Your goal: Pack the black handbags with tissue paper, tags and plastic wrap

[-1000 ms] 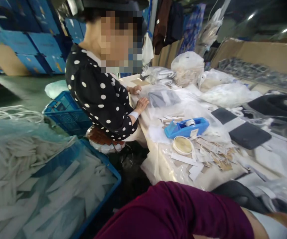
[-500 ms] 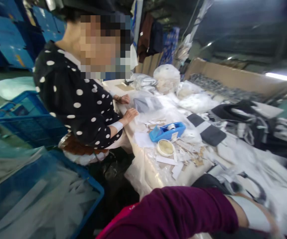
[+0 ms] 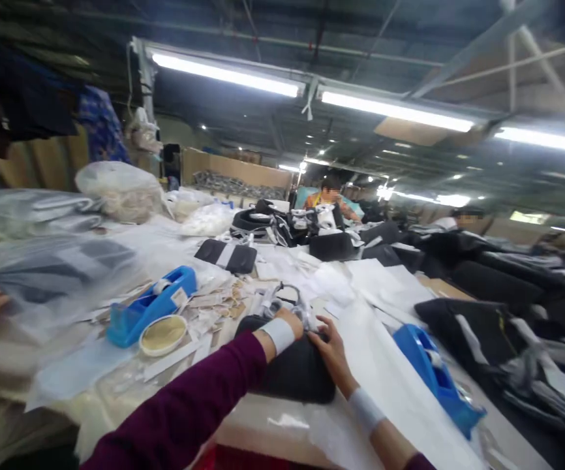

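I see the bag (image 3: 295, 375) by the table's (image 3: 243, 427) near edge, long axis roughly along it, left hand (image 3: 290, 321) over its far side, grip can't tell, right hand (image 3: 332, 352) beside, fingers apart.

A black, round-cornered bag (image 3: 295, 375) lies flat on the table (image 3: 248, 424).

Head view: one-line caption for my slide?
Left hand and right hand at the far edge of a black bag, between two blue tape dispensers.
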`<act>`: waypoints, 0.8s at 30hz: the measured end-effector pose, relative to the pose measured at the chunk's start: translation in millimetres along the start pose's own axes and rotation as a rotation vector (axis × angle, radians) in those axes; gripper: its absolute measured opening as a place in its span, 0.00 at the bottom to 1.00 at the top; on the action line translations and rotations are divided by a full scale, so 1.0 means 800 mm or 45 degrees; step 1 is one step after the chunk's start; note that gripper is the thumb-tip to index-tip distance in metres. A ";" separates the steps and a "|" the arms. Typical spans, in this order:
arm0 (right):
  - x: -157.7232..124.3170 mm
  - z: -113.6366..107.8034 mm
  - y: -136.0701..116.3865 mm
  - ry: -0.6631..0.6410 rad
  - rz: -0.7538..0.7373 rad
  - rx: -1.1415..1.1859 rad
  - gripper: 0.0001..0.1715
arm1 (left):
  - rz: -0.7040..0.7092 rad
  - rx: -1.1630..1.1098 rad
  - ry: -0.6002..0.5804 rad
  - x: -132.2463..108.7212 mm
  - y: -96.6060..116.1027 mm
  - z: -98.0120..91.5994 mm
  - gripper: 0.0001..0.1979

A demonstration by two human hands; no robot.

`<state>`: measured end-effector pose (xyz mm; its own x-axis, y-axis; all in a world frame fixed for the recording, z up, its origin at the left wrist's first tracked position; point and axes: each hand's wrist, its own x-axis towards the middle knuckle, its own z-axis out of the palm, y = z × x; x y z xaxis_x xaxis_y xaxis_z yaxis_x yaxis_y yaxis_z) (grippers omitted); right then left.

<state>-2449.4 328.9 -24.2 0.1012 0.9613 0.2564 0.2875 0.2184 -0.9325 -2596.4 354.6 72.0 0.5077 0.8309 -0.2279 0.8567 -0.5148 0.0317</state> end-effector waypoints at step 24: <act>0.010 -0.003 0.031 0.040 -0.041 0.255 0.33 | 0.053 0.263 -0.455 0.032 -0.011 -0.024 0.26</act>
<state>-2439.2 341.4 -45.0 0.1257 0.9481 0.2919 0.0965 0.2812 -0.9548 -2589.3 384.2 84.8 0.4469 0.7017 -0.5549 0.7816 -0.6080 -0.1394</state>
